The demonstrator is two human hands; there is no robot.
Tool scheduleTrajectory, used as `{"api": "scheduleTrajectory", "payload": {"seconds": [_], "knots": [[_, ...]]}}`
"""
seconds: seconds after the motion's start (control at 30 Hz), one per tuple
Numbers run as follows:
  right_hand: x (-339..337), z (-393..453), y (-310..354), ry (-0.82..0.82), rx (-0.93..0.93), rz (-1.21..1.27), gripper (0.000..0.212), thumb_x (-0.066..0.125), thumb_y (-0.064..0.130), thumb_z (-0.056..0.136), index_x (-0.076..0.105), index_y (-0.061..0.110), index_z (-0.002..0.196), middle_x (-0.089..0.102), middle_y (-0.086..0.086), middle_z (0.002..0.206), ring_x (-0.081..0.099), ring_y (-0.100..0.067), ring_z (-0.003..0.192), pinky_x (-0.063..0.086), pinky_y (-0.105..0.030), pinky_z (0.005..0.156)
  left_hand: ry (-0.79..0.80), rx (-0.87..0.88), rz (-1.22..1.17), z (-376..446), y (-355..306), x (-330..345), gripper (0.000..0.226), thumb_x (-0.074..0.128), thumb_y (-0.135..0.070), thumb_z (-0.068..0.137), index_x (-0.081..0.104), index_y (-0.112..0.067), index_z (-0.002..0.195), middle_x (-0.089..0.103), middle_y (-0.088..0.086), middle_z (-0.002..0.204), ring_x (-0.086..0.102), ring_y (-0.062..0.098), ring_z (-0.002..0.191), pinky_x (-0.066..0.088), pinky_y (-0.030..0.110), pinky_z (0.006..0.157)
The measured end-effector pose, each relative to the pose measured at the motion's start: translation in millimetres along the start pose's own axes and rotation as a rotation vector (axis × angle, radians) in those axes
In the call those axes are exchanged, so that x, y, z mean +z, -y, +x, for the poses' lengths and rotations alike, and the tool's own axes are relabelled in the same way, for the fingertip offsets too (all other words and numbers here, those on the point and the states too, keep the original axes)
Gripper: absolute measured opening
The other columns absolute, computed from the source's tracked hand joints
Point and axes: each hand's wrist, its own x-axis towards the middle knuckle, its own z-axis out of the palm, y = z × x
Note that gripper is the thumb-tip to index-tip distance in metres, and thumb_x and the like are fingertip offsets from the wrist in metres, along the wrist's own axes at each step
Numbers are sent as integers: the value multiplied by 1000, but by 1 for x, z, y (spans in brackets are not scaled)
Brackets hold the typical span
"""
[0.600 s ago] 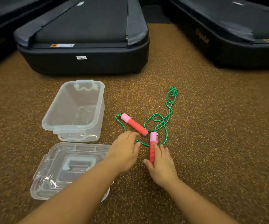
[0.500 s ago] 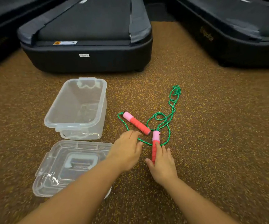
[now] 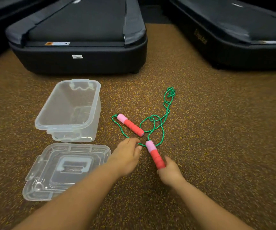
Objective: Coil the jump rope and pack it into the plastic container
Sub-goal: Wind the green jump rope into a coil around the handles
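On the speckled floor, nearest, the right hand grips one red handle; the left hand pinches the green rope. Left lies the lid, beyond it the open plastic container, then treadmills.

Likely gym: treadmills, rubber flooring

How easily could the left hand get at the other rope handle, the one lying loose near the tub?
Probably yes. The left hand is beside the free handle, with only bare floor and a strand of green rope between them.
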Motion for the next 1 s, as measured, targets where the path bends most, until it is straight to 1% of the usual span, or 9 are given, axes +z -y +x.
{"api": "scheduleTrajectory", "payload": {"seconds": [0.1,0.17,0.23,0.33,0.6,0.7,0.77,0.87,1.0], "knots": [[-9,-17,-3,246,138,500,34,55,-9,82,61,6,112,55,-7,79,47,-15,62,38,-20,46,-6,-125,-231,-1,-6,2,37,41,-26,98,52,-9,129,56,12,124,49,25,118,37,28,97],[-17,-28,-4,345,140,693,31,54,-11,83,61,7,107,54,-10,82,45,-13,63,35,-17,47,14,-244,-452,-4,-9,2,31,40,-27,99,56,-11,121,60,6,105,52,20,103,41,23,81],[-25,-41,-5,416,82,791,32,53,-12,83,60,8,108,56,-11,85,48,-13,66,36,-20,55,61,-368,-646,-8,-10,4,36,39,-36,98,55,-13,121,61,4,107,52,20,105,42,23,86],[-33,-56,-8,495,-19,788,41,56,-11,81,57,10,116,63,-9,88,58,-10,69,40,-22,62,122,-458,-957,-10,-13,7,50,41,-47,95,49,-11,129,58,5,114,51,22,111,39,33,96],[-38,-77,-15,546,-124,593,66,68,3,60,55,8,124,66,-7,95,58,-14,81,47,-19,61,162,-392,-1406,-18,-39,8,6,53,-15,94,56,-9,95,59,9,88,56,18,81,49,32,81],[-48,-72,-9,526,-114,558,58,66,5,66,58,16,123,68,-3,115,63,-15,98,49,-24,79,227,-306,-1400,-26,-38,2,9,51,-5,93,54,-9,101,58,9,88,56,17,80,48,28,83],[-55,-63,-3,321,-173,462,48,60,0,80,58,21,123,63,-4,124,60,-14,106,45,-25,88,297,-246,-1337,-32,-33,0,17,52,1,91,54,-10,105,58,7,91,54,16,84,45,25,87],[-66,-53,16,47,-424,195,48,49,-2,90,50,23,131,55,-1,134,52,-8,116,40,-22,102,409,-148,-1060,-38,-23,-3,26,56,0,90,54,-13,113,54,1,92,48,10,81,42,19,74],[-70,-39,38,35,-737,-274,56,54,11,88,43,32,139,35,5,150,27,-11,140,19,-34,119,496,-25,-651,-39,-16,-9,24,59,-2,87,52,-20,102,50,-2,81,44,8,69,38,23,64]]}}
